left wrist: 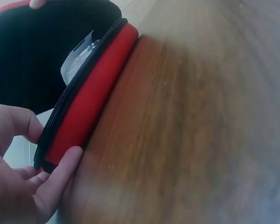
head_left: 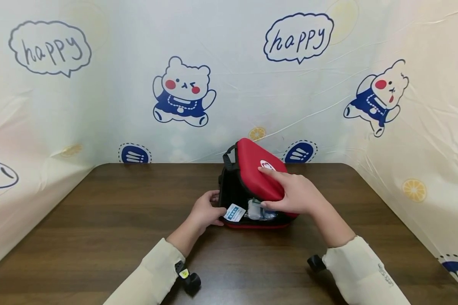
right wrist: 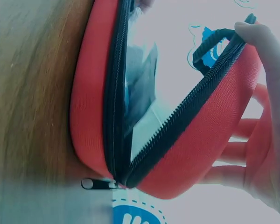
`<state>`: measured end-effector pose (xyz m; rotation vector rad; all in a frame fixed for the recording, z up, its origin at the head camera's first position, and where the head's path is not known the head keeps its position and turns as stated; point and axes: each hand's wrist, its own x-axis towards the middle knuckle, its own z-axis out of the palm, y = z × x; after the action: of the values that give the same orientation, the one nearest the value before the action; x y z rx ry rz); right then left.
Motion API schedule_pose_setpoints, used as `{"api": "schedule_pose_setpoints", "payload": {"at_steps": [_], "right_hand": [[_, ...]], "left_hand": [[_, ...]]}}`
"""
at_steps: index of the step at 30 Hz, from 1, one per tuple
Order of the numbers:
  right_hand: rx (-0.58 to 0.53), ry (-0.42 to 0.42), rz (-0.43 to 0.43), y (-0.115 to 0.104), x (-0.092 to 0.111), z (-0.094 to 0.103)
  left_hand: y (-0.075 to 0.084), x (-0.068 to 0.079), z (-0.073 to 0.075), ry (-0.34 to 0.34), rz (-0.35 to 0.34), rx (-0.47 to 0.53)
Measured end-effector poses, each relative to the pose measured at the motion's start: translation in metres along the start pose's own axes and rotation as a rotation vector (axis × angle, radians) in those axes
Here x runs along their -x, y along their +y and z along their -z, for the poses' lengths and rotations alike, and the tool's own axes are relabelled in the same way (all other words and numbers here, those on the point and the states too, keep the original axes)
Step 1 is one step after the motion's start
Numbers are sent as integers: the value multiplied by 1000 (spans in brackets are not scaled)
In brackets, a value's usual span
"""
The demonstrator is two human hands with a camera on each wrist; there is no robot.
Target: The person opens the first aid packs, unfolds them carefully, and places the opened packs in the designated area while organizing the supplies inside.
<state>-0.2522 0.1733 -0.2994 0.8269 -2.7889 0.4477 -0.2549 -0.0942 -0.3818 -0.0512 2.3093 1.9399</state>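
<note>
A red zippered case [head_left: 249,173] stands partly unzipped on the table, its lid tilted up and its black inside showing. My right hand [head_left: 297,192] grips the lid, thumb at the zipper edge and fingers spread over the red outside. At the left front corner, my left hand [head_left: 204,212] pinches the rim of the lower half between thumb and fingers, as the left wrist view also shows. Inside lie a white-and-blue packet [head_left: 234,213] and a clear plastic bag [head_left: 256,209]; the bag's contents are unclear. A black carry handle [head_left: 229,159] sticks out at the lid's left side.
The dark wooden table [head_left: 137,203] reaches back to a pale cloth backdrop [head_left: 229,38] printed with bears and the word "happy". A black zipper pull [right wrist: 97,184] hangs at the case's hinge end in the right wrist view. Black wrist devices [head_left: 188,279] sit at both cuffs.
</note>
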Motion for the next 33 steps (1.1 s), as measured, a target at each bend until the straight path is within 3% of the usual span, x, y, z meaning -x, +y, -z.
{"api": "schedule_pose_setpoints", "payload": {"at_steps": [5,9,13,18,25,33], "right_hand": [[-101,64,-11,6,8,9],[-245,129,-10,11,12,15],[-411,197,-11,14,19,22],[-491,285,-16,22,31,30],[-603,246,-177,31,50,35],[-638,204,-372,49,65,47]], "left_hand": [[0,4,8,2,16,-16],[-2,7,18,12,25,-31],[-5,10,32,17,37,-39],[-7,16,53,30,59,-56],[-8,25,76,32,70,-68],[-10,29,97,41,74,-113]]}}
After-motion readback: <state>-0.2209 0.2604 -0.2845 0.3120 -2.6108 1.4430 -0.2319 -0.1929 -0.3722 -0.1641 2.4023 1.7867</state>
